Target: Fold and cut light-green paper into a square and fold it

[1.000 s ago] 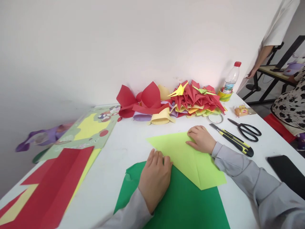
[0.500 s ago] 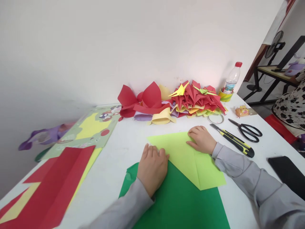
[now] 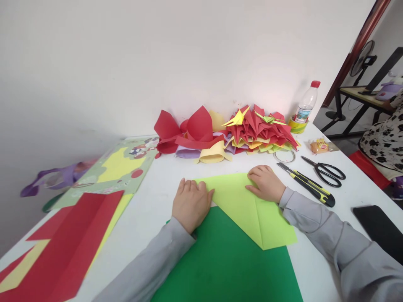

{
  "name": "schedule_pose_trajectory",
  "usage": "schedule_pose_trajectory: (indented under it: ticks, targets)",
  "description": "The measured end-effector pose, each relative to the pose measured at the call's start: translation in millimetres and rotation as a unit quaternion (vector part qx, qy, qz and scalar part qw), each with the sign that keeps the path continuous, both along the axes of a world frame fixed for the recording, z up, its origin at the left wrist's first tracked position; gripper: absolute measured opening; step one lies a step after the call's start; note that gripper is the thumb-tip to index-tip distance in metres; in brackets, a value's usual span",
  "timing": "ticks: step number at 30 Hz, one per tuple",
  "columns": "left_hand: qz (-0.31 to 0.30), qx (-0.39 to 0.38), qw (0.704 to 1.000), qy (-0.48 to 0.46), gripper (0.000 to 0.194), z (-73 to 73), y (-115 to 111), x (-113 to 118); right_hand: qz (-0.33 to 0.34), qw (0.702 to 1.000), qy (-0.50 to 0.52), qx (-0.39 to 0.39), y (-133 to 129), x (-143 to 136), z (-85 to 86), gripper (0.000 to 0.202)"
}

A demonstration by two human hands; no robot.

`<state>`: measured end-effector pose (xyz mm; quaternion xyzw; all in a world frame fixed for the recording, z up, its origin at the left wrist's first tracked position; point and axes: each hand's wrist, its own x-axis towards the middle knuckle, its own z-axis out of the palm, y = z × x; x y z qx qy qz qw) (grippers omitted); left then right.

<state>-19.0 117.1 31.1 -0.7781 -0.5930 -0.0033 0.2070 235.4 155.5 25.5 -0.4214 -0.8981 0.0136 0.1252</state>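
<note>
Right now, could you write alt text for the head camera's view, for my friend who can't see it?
A person's left hand and right hand rest on creased lime-green paper overlapping a dark green sheet on a white table. To the right lie a utility knife and black-handled scissors; behind sit red origami pieces and a red-capped bottle.

Left hand (image 3: 190, 206) farther along lime paper (image 3: 237, 203)

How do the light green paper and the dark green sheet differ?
The light green paper is a yellowish green; the dark green sheet is deeper in colour. The light green paper overlaps on top, while the dark green sheet lies partly covered. The right hand rests on the light green paper, not on the dark green sheet. Both lie on the white table.
</note>
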Motion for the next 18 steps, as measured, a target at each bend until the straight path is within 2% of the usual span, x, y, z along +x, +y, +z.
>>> schedule_pose_trajectory:
  ticks: [8,18]
  targets:
    - [0.013,0.003,1.0,-0.009,0.041,-1.9,11.3,-8.2,0.0,1.0,0.001,0.005,0.2,0.3,-1.4,0.029]
    - [0.008,0.033,0.999,0.006,0.033,-10.0,5.7,-6.8,0.007,1.0,0.014,0.01,1.4,1.1,-3.9,0.027]
